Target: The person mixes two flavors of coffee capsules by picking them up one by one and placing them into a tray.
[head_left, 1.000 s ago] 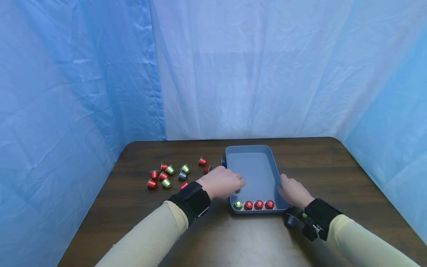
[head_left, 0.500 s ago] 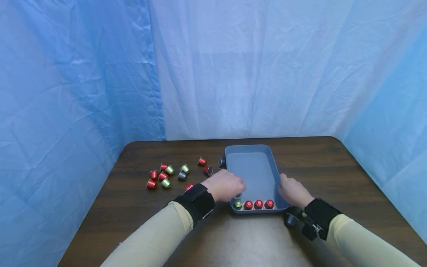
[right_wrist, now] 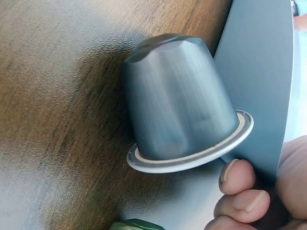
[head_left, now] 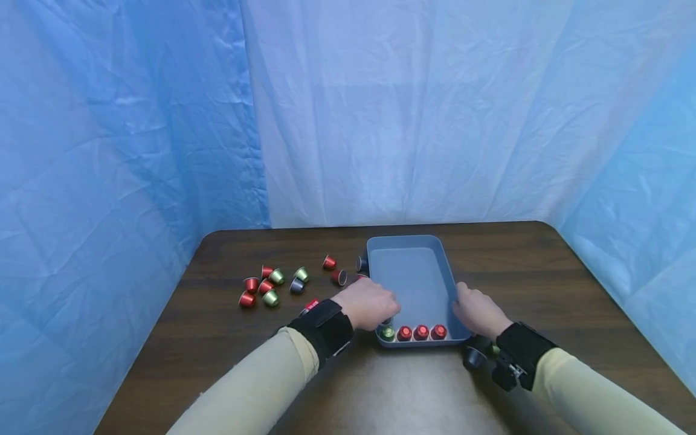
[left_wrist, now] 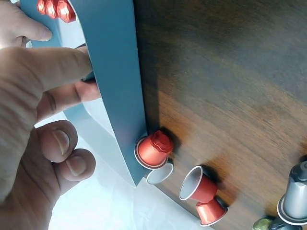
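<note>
In the head view, my left hand (head_left: pixel 370 305) is over the near left part of a grey-blue tray (head_left: pixel 413 272). Its thumb and forefinger pinch a dark coffee capsule (head_left: pixel 387 321), mostly hidden by the fingers. Just in front of it, along the tray's near wall, stand a green capsule (head_left: pixel 387 333) and three red capsules (head_left: pixel 421 333) in a row. My right hand (head_left: pixel 481 311) grips the tray's right rim, thumb on the inside and fingers curled outside. Beside that hand a dark capsule (right_wrist: pixel 177 100) rests on the table in the right wrist view.
Several red, green and dark capsules (head_left: pixel 266 287) lie scattered on the wooden table (head_left: pixel 522 266) left of the tray. A red capsule (left_wrist: pixel 154 148) is close against the tray's outer wall. Part of a green capsule (right_wrist: pixel 136 224) shows near the right wrist. Blue-white sheets (head_left: pixel 424 121) surround the table.
My left hand has shifted slightly right and toward the near wall, bringing the pinched dark capsule closer to the green one. The right hand and tray stay nearly where they were.
</note>
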Motion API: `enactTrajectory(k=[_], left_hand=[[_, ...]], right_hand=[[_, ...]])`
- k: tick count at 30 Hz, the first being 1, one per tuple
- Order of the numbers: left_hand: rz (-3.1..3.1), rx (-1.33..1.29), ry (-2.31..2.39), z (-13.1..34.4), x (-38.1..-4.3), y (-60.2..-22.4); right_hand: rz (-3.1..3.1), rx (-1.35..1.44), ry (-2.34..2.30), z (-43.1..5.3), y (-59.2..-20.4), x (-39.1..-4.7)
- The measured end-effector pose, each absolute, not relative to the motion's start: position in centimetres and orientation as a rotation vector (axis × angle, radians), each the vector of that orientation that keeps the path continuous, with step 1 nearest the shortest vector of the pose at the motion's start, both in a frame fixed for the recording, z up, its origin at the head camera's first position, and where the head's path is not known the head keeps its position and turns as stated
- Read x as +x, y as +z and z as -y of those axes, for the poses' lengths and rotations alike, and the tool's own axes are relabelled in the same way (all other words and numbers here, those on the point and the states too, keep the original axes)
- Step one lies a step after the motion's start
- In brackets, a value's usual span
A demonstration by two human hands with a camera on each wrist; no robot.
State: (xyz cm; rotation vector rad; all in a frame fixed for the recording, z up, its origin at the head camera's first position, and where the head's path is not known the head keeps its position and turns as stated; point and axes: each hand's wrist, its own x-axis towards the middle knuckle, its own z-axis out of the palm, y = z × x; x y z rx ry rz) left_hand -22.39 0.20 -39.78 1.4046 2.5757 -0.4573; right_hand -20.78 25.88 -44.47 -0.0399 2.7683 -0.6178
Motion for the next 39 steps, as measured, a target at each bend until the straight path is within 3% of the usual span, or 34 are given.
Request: enactTrajectory(k=[28, 39], left_hand=[[-2.592, 1.349, -0.402, -0.4, -22.0, -39.1], [-2.640, 1.336, -0.325, 0.9, -22.0, -36.9]], right_hand=[[-2.767, -0.062, -0.618, -26.0, -44.4, -20.9], [-2.768, -0.049, -0.612, -26.0, -44.3, -20.8]])
